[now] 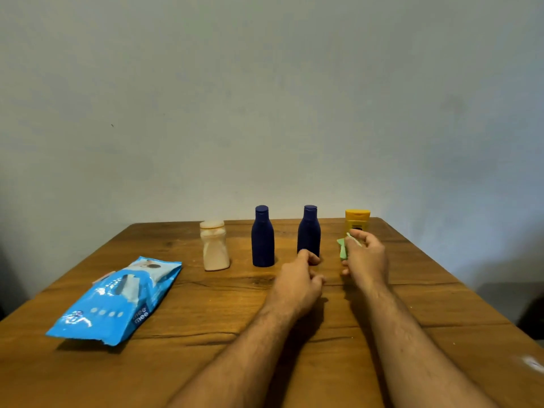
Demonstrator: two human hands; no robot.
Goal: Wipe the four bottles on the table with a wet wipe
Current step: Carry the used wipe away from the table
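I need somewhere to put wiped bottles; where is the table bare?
Bare wood lies between the wipes pack and left hand, and right of the right hand. The row from cream bottle to yellow bottle is crowded.

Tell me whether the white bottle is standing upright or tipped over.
Upright. The white bottle stands on its base on the table, cap up, left of the two blue bottles.

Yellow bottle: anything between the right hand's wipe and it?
Nothing visible. The right hand holds the green wipe just in front of the yellow bottle, partly covering it. The nearest blue bottle stands to its left, clear.
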